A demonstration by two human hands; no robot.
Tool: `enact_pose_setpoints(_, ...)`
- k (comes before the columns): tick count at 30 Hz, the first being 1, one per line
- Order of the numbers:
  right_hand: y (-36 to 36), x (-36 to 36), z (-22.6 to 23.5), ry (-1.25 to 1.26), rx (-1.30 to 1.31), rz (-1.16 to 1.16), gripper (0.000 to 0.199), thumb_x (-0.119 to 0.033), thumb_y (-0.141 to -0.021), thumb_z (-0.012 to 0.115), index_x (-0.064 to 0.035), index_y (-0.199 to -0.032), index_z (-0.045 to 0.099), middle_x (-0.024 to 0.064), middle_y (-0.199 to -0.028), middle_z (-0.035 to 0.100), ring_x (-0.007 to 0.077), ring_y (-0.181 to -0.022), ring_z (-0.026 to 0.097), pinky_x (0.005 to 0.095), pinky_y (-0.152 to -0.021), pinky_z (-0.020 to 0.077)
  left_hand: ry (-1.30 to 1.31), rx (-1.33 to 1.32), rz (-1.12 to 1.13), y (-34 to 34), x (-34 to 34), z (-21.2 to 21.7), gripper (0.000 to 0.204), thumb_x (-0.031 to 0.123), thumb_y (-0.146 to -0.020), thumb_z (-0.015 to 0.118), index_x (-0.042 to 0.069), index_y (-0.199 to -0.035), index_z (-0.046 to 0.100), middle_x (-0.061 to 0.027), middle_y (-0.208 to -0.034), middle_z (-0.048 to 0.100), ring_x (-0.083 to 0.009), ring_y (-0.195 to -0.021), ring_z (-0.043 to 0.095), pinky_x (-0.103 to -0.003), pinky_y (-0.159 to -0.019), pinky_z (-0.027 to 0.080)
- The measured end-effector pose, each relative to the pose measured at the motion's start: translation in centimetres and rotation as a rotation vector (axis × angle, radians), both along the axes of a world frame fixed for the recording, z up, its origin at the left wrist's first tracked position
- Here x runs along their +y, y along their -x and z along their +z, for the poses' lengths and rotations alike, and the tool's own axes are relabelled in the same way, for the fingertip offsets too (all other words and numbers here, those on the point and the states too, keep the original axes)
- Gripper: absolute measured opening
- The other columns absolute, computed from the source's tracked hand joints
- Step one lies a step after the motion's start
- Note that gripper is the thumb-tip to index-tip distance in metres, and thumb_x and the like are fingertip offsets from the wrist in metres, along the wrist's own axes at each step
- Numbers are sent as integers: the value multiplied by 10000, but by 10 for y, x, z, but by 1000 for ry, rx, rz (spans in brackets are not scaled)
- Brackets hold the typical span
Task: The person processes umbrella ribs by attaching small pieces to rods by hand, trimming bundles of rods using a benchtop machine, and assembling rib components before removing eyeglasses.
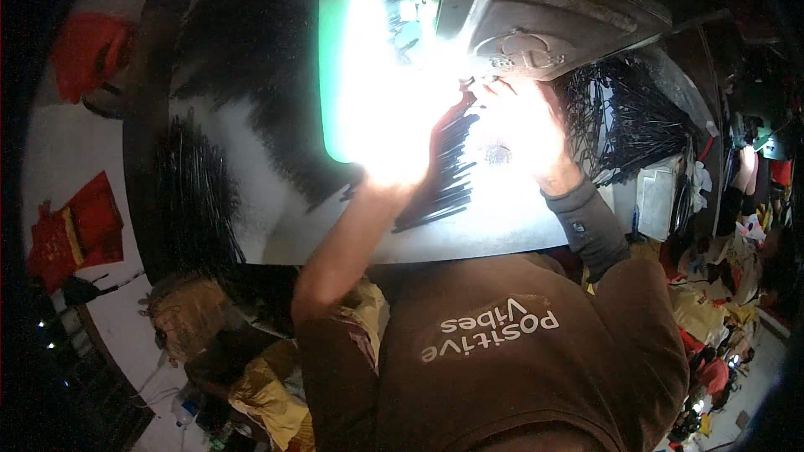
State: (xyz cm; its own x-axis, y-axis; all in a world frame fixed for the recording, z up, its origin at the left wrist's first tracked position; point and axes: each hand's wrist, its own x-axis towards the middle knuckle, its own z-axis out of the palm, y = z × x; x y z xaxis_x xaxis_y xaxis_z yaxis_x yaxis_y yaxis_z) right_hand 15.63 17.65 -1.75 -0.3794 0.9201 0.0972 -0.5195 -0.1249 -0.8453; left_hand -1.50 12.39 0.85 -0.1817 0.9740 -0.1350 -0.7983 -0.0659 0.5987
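Observation:
Under a glaring lamp, my left hand [437,124] and my right hand [536,121] come together at the lower edge of a grey metal machine housing [519,50]. The fingertips of both are closed and nearly touch around something small and dark. Glare washes out most of the fingers, so I cannot make out what they hold. Between and below my hands, a row of thin black strips [448,188] lies on the white tabletop [511,230]. The lit green-edged lamp [333,84] hangs beside my left hand and hides part of it.
A heap of thin black strips [641,121] lies right of the machine, near a pale box [656,199]. More black strips [197,192] lie at the table's left. Red pieces [79,230] are on the floor at left, and yellow cloth [272,398] lies below the table.

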Motion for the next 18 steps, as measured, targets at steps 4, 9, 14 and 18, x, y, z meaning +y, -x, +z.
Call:
enact_pose_setpoints(4,-3,4,-10,-152,-20,-30,312,-172,-929,496,88,-1099,474,248,-1089,561,340,-1066,566,456,-963,462,-67,-183,24,-4,1,-3,198,122,-931,495,-55,-995,555,-180,-970,617,-285,-921,624,-435,-848,532)
enact_pose_setpoints(9,2,-1,1,91,107,26,300,-183,-948,479,79,-1094,482,232,-1086,571,327,-1060,574,439,-953,472,33,-195,63,-2,-3,3,203,131,-931,504,-49,-1010,554,-175,-977,621,-283,-919,624,-440,-853,530)
enact_pose_setpoints(14,3,-2,4,-28,-17,28,280,-171,-954,466,65,-1105,485,217,-1088,571,324,-1061,572,433,-952,475,-66,-101,76,-6,2,-3,205,136,-927,515,-46,-1006,566,-172,-978,620,-281,-914,624,-440,-847,530)
enact_pose_setpoints(18,3,4,-4,189,16,-43,279,-182,-963,445,63,-1088,490,194,-1045,580,316,-1018,590,468,-940,474,-125,-31,96,-8,2,-9,201,136,-919,529,-47,-985,581,-169,-968,621,-280,-907,627,-445,-832,533)
